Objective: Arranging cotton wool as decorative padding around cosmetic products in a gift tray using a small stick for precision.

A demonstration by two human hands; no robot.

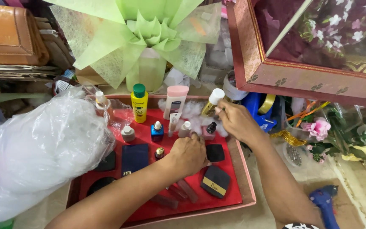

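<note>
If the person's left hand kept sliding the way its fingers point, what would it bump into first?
Most likely the small white-capped bottle standing in white fluff, just beyond the left hand; its fingertips are almost there already. Depth is hard to judge, so they may already touch.

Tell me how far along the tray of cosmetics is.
Done: the yellow bottle, pink tube, small bottles and dark compacts already sit on the red tray. In hand: the right hand holds a white-capped bottle upright at the back, while the left hand presses near the white stuffing. Left: the tray's front right corner looks unfilled.
</note>
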